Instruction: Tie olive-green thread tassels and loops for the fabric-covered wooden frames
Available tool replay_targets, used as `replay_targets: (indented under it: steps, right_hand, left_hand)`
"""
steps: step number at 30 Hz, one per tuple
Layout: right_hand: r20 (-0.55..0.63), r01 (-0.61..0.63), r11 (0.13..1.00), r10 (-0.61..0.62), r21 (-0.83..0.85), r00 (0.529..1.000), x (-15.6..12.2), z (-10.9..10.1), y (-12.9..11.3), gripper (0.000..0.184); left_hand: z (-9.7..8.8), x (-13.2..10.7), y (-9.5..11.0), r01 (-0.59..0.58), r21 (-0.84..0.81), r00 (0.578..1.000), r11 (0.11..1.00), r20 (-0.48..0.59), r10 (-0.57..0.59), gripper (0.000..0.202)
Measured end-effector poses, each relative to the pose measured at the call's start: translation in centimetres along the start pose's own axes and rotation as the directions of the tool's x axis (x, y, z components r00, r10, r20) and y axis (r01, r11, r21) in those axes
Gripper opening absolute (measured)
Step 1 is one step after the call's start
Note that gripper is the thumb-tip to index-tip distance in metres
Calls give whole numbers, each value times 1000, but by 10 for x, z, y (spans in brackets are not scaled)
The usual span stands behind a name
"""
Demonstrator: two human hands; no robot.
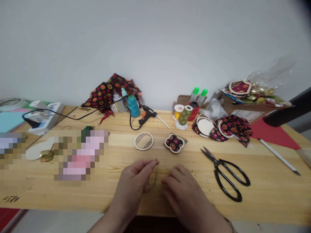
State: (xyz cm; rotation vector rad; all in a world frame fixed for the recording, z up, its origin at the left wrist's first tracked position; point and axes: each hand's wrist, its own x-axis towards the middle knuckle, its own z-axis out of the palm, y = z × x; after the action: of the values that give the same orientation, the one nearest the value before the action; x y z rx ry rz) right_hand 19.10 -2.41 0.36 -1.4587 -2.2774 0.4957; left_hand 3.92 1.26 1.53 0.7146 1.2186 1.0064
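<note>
L hand (133, 182) w/ thread (156, 173), prob. green

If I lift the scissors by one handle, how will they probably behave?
The scissors should feel stiff, as their blades look like metal. Being slightly open, they may swing at the pivot. Lying flat, they seem unlikely to roll if pushed.

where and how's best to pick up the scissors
Probably by the black handles, coming from the near right with the right hand, the closer one. The scissors lie flat, their loops spread toward the near right, while the blades point away toward the wall.
</note>
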Motion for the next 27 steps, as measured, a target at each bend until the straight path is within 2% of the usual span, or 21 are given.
replay_targets:
  steps: [4, 8, 10, 13, 15, 17, 19, 21, 23, 27]
  right_hand:
    - [8, 44, 994, -44, -99, 999, 9, 13, -11, 6]
    - [-4, 56, 989, -57, -136, 998, 9, 22, -9, 14]
    - [-27, 22, 997, -24, -71, 999, 8, 23, -6, 18]
    - [-80, -110, 975, 127, 192, 989, 7, 13, 2, 16]
    - [-55, -237, 868, 289, 437, 956, 8, 1, 8, 14]
    - [30, -339, 672, 427, 658, 904, 9, -9, 13, 18]
    - [101, -364, 466, 498, 806, 861, 10, -15, 16, 24]
    - [107, -323, 336, 527, 885, 843, 11, -17, 18, 28]
    - [86, -277, 280, 543, 919, 835, 12, -17, 16, 29]
    - [48, -237, 274, 555, 932, 830, 12, -17, 8, 29]
  left_hand:
    - [-1, -1, 0, 1, 3, 1000, 1000, -4, -1, 28]
    - [-1, 0, -1, -11, -12, 1000, 1000, -7, 11, 27]
    - [-2, 0, -1, -11, -14, 1000, 1000, -8, 11, 27]
    - [-1, 0, -2, -17, -17, 1000, 1000, 1, 17, 28]
    - [1, 1, -2, -13, -35, 1000, 999, 9, 13, 30]
    - [5, 2, -3, 1, -54, 1000, 999, 15, 0, 31]
    - [10, 3, -3, 8, -49, 999, 999, 33, -7, 30]
    - [17, 2, -2, 5, -16, 998, 1000, 69, -4, 30]
    - [24, 1, -2, 1, 15, 994, 1000, 112, -3, 30]
    - [33, -2, -3, 18, 20, 987, 1000, 159, -21, 30]
